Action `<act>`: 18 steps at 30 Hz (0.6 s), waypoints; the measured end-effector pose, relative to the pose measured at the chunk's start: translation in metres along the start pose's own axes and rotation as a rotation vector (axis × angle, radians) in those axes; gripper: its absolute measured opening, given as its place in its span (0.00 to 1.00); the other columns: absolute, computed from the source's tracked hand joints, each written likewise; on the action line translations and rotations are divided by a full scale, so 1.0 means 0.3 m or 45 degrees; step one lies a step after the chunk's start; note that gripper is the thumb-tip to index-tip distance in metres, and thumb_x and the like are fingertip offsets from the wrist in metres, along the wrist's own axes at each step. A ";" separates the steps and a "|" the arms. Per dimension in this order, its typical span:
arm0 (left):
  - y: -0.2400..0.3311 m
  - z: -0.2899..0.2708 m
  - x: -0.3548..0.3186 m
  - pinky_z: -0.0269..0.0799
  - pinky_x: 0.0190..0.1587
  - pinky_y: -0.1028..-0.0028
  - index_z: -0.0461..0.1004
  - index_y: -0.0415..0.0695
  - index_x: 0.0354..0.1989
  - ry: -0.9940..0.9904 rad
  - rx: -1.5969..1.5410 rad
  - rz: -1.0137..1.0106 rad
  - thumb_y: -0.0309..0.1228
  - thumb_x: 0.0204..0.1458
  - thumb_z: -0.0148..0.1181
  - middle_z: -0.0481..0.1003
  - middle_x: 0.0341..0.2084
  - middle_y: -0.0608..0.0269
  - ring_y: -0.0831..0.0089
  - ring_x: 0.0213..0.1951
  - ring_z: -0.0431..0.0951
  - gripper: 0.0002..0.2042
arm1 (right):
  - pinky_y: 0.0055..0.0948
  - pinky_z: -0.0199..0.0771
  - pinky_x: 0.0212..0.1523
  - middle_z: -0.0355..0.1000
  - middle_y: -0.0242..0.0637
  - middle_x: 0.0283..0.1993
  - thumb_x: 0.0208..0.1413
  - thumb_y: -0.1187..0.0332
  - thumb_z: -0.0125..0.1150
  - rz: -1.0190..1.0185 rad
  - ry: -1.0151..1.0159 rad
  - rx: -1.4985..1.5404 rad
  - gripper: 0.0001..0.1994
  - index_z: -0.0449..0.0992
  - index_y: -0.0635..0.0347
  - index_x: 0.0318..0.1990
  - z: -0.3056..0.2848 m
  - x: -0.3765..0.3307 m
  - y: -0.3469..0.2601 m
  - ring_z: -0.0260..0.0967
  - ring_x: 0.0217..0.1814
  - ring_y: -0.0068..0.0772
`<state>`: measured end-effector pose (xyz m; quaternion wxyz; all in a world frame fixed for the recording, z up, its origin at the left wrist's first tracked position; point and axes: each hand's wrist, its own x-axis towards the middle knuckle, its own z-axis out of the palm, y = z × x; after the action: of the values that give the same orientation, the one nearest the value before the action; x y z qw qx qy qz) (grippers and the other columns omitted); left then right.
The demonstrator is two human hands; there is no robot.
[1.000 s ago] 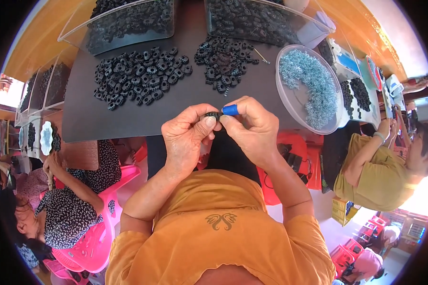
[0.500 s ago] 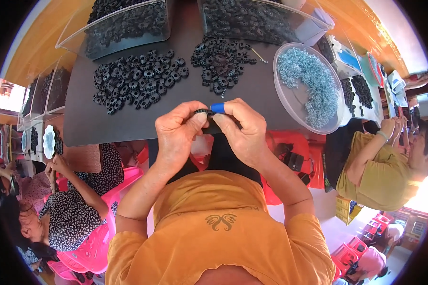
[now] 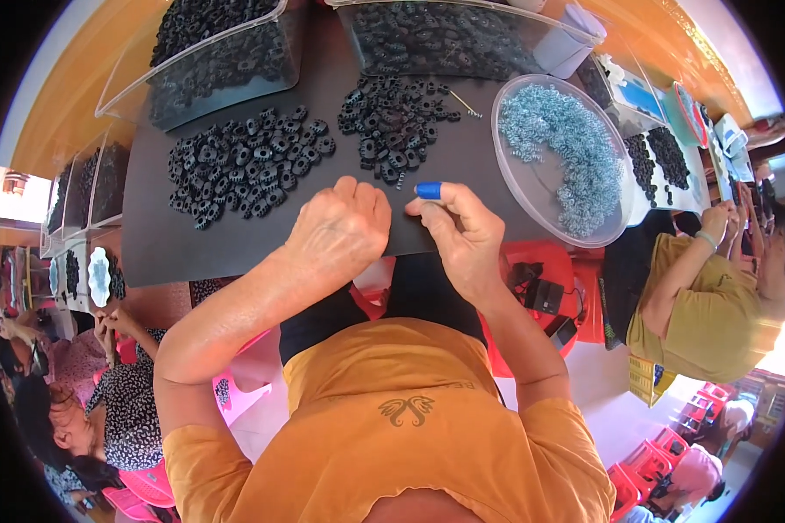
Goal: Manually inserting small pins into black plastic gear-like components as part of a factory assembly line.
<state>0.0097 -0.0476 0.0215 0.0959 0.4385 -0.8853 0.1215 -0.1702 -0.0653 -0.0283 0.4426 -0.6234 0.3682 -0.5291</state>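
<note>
My left hand is closed with its back up, over the near edge of the dark work mat; whatever its fingers hold is hidden. To its right, a small gap away, my right hand has thumb and forefinger bent together. A blue band wraps that forefinger. I cannot make out anything between its fingertips. Just beyond my hands lie a smaller pile of black ridged plastic parts and one tiny coil spring. A wider pile of similar black parts spreads to the left.
A round clear tray of small silvery springs sits at right. Clear bins of black parts stand along the back. A thin stick lies beside the smaller pile. People work at both sides; a red stool stands below the mat.
My hands have moved apart from the black part they both held. The left has rolled over, back upward, its elbow swung outward; the right has shifted slightly right. That part is now out of sight.
</note>
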 end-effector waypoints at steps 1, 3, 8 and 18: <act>0.000 0.002 0.000 0.68 0.25 0.71 0.66 0.40 0.22 0.002 -0.002 0.007 0.24 0.31 0.56 0.64 0.19 0.61 0.66 0.25 0.69 0.07 | 0.19 0.69 0.32 0.73 0.37 0.33 0.53 0.82 0.57 -0.024 0.001 -0.008 0.07 0.74 0.66 0.40 0.000 0.001 0.001 0.70 0.30 0.21; 0.003 0.009 -0.003 0.65 0.19 0.76 0.68 0.38 0.19 0.183 0.079 0.106 0.26 0.30 0.56 0.62 0.16 0.63 0.70 0.22 0.66 0.06 | 0.19 0.70 0.32 0.73 0.37 0.33 0.53 0.82 0.57 -0.049 0.008 -0.023 0.07 0.73 0.66 0.39 -0.001 0.002 -0.005 0.71 0.31 0.21; 0.005 0.041 -0.020 0.63 0.19 0.76 0.69 0.37 0.21 0.274 0.037 0.086 0.25 0.32 0.55 0.61 0.17 0.63 0.71 0.23 0.64 0.06 | 0.19 0.70 0.34 0.74 0.35 0.34 0.55 0.81 0.55 0.053 -0.005 0.048 0.07 0.73 0.66 0.40 -0.006 0.010 -0.032 0.70 0.33 0.19; -0.004 0.020 -0.019 0.66 0.22 0.74 0.72 0.33 0.29 0.349 0.060 0.102 0.23 0.32 0.56 0.63 0.20 0.61 0.68 0.25 0.66 0.11 | 0.23 0.68 0.29 0.72 0.37 0.29 0.51 0.83 0.57 0.099 -0.006 0.029 0.05 0.73 0.66 0.36 -0.018 -0.002 -0.060 0.69 0.28 0.24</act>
<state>0.0137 -0.0459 0.0144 0.2006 0.3841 -0.8777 0.2048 -0.1758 -0.0596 -0.0111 0.4707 -0.6048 0.3852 -0.5141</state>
